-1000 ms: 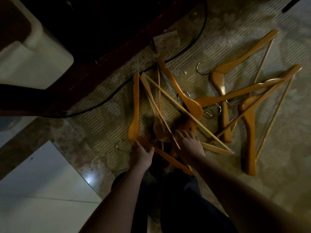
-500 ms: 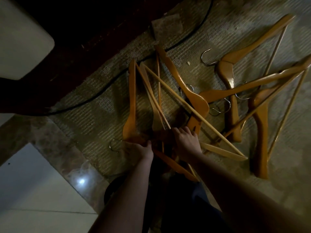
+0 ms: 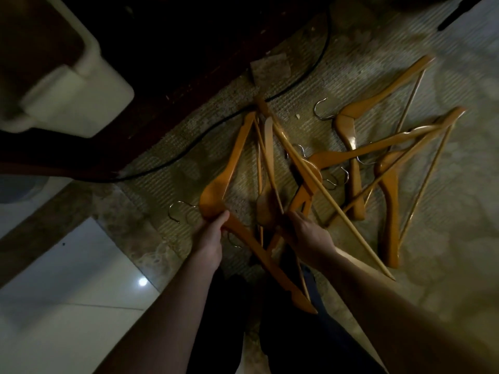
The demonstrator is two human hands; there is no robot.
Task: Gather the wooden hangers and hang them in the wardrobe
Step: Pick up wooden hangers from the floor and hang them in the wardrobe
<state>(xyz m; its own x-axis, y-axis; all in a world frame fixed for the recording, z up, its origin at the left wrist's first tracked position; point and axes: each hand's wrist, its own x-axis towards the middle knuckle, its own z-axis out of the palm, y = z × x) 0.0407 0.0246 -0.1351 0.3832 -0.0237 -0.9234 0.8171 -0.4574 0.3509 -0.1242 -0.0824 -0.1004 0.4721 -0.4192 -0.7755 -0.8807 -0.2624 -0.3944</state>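
Our left hand [image 3: 212, 238] grips one hanger [image 3: 232, 163] at nine o'clock; our right hand [image 3: 310, 236] clasps the middle hangers [image 3: 266, 203]. On the carpet [image 3: 459, 211], loose hangers [image 3: 391, 190] lie at two o'clock. We are gathering; next, untangle their hooks [image 3: 322, 109] carefully.

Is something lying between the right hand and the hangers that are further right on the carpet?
Yes. A long hanger bar runs diagonally between the right hand and the hangers on the right, which also overlap one another. Nothing else visible lies between them. The left hand grips the leftmost hanger.
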